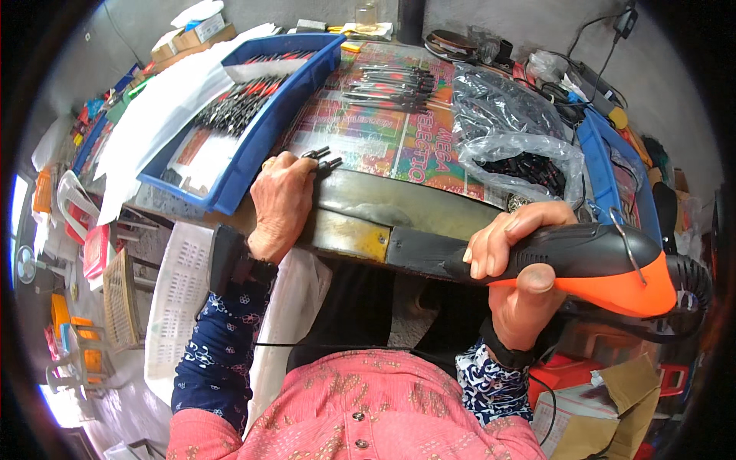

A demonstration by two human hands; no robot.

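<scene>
My left hand (282, 201) is closed at the bench's near edge, and the ends of a few slim black rods (330, 163) stick out past its fingers. The parts of the rods inside the hand are hidden. On the right, my right hand (507, 249) wraps round a black and orange power screwdriver (606, 261). A bent wire hanger (627, 241) is fixed to the tool's back end. The tool lies along the bench's front edge, its front part pointing left. Farther back on the printed board lies a row of slim black and red pieces (391, 86).
A long blue tray (253, 157) holds many black and red pieces and white sheets. At right, a clear plastic bag (506, 107) contains black parts, with another blue bin (594, 142) beyond. A coiled cord (688, 280) hangs by the tool. A white basket (180, 284) stands below left.
</scene>
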